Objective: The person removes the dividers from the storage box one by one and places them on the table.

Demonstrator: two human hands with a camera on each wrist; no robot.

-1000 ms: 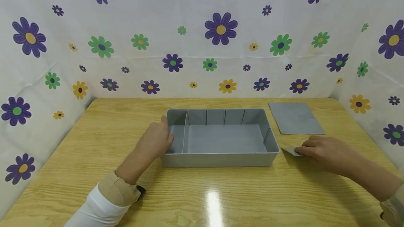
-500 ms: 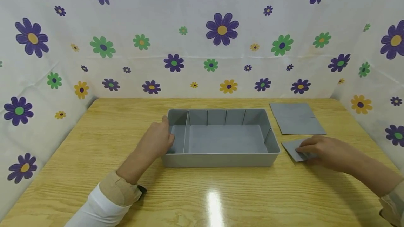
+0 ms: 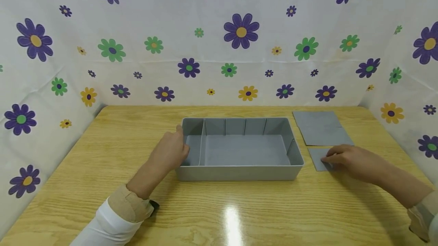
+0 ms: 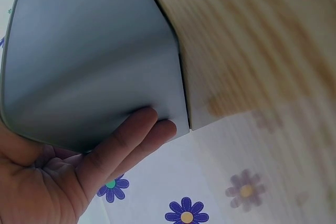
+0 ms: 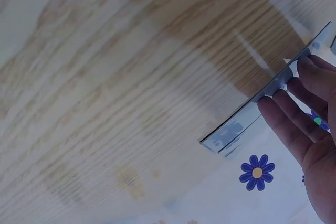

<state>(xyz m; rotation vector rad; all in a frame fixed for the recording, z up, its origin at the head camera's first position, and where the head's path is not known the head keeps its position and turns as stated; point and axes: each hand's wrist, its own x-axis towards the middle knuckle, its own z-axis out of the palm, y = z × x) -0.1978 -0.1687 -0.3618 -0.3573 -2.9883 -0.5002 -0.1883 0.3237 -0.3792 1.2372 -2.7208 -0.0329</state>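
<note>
Head view first: where's the gray box (image 3: 239,173)?

— Roughly midway between the left and right edges of the table (image 3: 102,162), with the left hand (image 3: 167,151) grasping its left end wall, fingers outside.

— And the right hand (image 3: 356,163)?

— Unclenched, its fingertips resting on the small panel (image 3: 316,158), flat between box and right edge. Just beyond lies the larger panel (image 3: 323,129), toward the far right corner.
</note>
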